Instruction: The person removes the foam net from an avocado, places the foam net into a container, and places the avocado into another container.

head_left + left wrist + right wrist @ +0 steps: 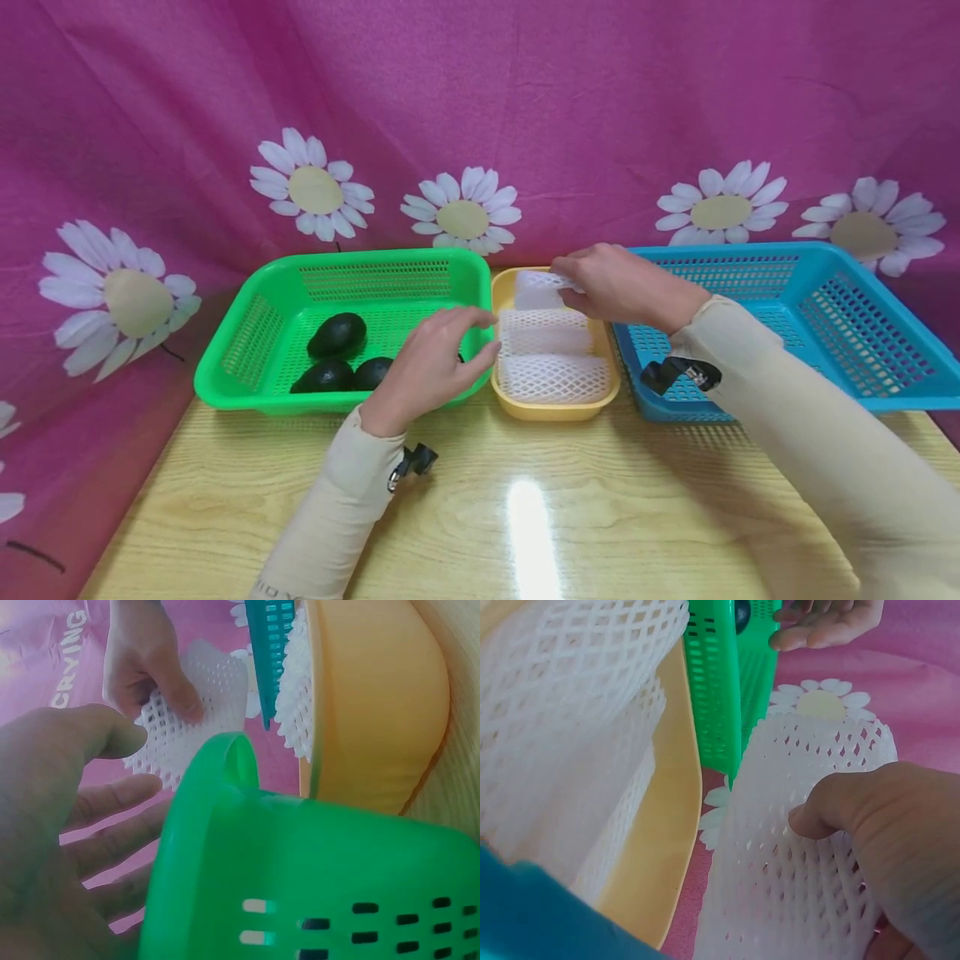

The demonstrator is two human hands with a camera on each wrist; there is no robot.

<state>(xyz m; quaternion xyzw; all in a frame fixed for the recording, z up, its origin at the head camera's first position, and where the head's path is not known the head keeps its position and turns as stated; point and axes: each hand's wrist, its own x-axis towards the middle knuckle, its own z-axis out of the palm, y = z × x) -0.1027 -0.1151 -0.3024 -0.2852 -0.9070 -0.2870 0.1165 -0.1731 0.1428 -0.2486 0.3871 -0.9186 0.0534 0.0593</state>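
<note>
My right hand (615,287) pinches a white foam net sleeve (769,810) over the far end of the yellow basket (558,412). In the right wrist view the thumb lies across the mesh. More foam net sleeves (555,379) lie in the yellow basket. My left hand (431,362) hovers over the right side of the green basket (225,371), fingers loosely bent and spread, holding nothing. Dark avocados (337,336) lie in that basket, partly hidden by the left hand.
A blue basket (888,333) stands at the right, beneath my right forearm. All three baskets sit in a row on a wooden table (465,517). Behind them hangs a magenta cloth (570,108) with printed daisies.
</note>
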